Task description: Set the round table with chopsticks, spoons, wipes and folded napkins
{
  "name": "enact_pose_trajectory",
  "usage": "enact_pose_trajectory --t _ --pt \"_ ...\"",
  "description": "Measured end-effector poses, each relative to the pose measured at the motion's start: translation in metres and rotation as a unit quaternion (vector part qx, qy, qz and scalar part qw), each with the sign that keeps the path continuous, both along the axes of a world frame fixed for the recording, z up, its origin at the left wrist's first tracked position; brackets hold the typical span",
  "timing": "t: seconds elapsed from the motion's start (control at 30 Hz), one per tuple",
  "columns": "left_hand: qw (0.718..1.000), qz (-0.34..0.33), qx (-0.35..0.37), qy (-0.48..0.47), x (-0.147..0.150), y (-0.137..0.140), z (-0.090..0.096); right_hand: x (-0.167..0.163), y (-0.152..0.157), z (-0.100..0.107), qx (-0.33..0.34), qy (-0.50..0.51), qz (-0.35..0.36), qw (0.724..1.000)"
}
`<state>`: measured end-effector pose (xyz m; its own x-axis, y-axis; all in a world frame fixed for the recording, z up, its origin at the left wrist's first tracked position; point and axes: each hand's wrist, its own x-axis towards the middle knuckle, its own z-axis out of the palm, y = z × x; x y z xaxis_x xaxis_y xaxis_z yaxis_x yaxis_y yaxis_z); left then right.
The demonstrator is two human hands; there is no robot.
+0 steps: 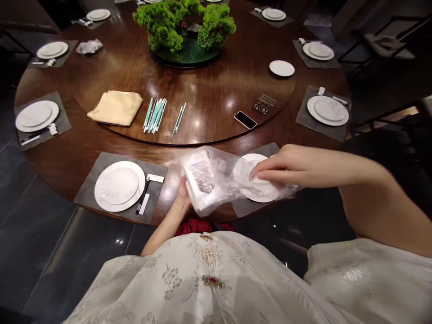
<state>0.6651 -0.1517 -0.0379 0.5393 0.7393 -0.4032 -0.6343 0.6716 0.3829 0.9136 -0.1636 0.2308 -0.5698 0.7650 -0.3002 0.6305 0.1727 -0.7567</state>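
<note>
A clear plastic bag (222,191) with a white, block-shaped pack (200,177) in it is held over the table's near edge. My left hand (183,191) grips the pack's left side from below, most of its fingers hidden behind it. Over the bag's loose right end, my right hand (278,168) has its thumb and fingers closed together; the film lies around the fingertips, and whether they hold film or something small cannot be made out. Beneath that hand, a white plate (258,195) on a grey placemat (241,207) is partly covered by the bag.
On the turntable lie a folded cream cloth (116,108), several teal-and-white sticks (155,116), a phone (245,120), a patterned card (264,104) and a plate (281,68). Green miniature trees (216,27) stand at the centre. A place setting (119,184) with black chopsticks (143,195) sits left.
</note>
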Motion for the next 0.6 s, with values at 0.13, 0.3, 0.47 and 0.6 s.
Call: enact_pose_trajectory --t 0.13,0.3,0.47,0.6 --pt "0.990 0.099 0.004 0.097 -0.027 0.005 0.005 -0.014 -0.007 -0.038 0.071 0.053 -0.007 0.996" --pt "0.990 0.077 0.022 0.116 -0.040 0.002 0.015 -0.036 0.013 -0.094 0.011 0.211 -0.086 0.974" --pt "0.991 0.083 0.041 0.091 -0.042 -0.007 0.021 -0.044 0.023 -0.142 -0.094 0.406 -0.241 0.876" --pt "0.990 0.112 0.035 0.075 -0.045 -0.013 0.022 -0.049 0.017 -0.164 -0.062 0.412 -0.347 0.840"
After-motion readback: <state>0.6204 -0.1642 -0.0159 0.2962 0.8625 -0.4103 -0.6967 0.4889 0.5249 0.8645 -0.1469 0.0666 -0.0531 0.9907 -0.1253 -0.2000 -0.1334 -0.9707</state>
